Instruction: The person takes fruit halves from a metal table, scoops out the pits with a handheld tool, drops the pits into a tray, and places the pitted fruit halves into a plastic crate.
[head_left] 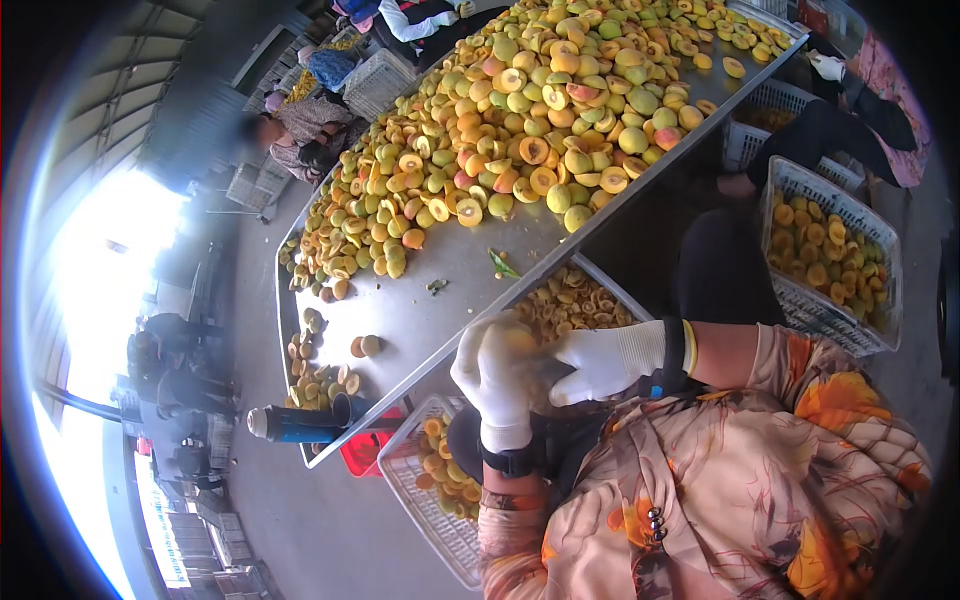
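My left hand [492,375], in a white glove, is wrapped round a yellowish peach [517,343] in front of my body, below the metal table's edge. The peach is blurred by motion. My right hand [607,360], also gloved in white, comes in from the right with its fingers closed beside the peach; what its fingertips hold is smeared and too small to name. Just beyond both hands is a container of small brown-yellow pieces [575,305]. Whole and halved peaches [530,110] are heaped on the table.
The metal table [455,265] slants across the view. A white crate of peach halves [832,305] stands at the right, another crate [410,470] at my lower left. A red container [362,455] and a blue cylinder [300,425] are near the table's corner. People sit or stand around.
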